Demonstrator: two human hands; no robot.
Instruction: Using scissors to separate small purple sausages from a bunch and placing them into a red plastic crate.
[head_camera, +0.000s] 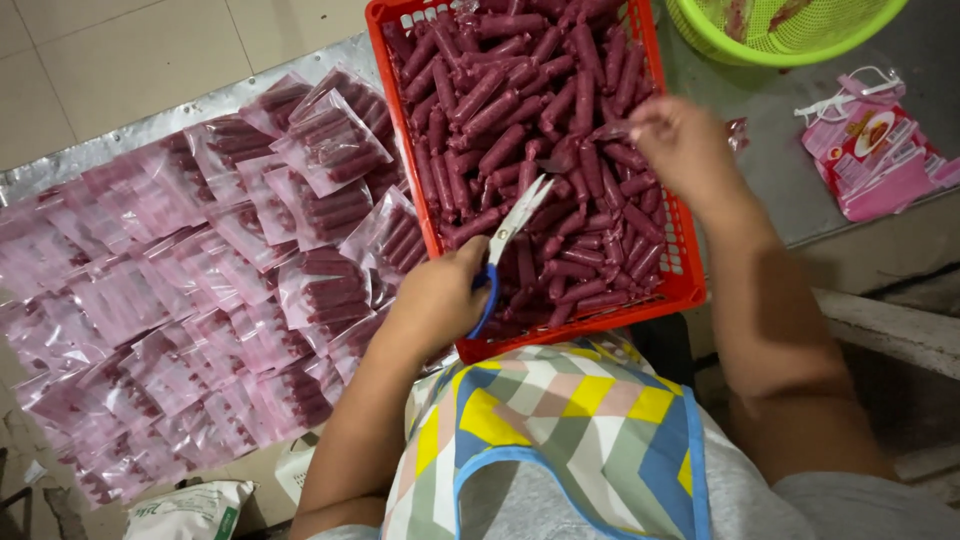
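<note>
Left side of the worktop: a big spread of sealed clear bags of red sausages, so a good share looks packed already. Left hand is closed around the blue handles of scissors, blades part open over the red crate, which still holds a deep heap of loose sausages, so I'd say plenty is left. Right hand has its fingers pinched on a sausage in the heap; green basket and pink packets sit further right.
</note>
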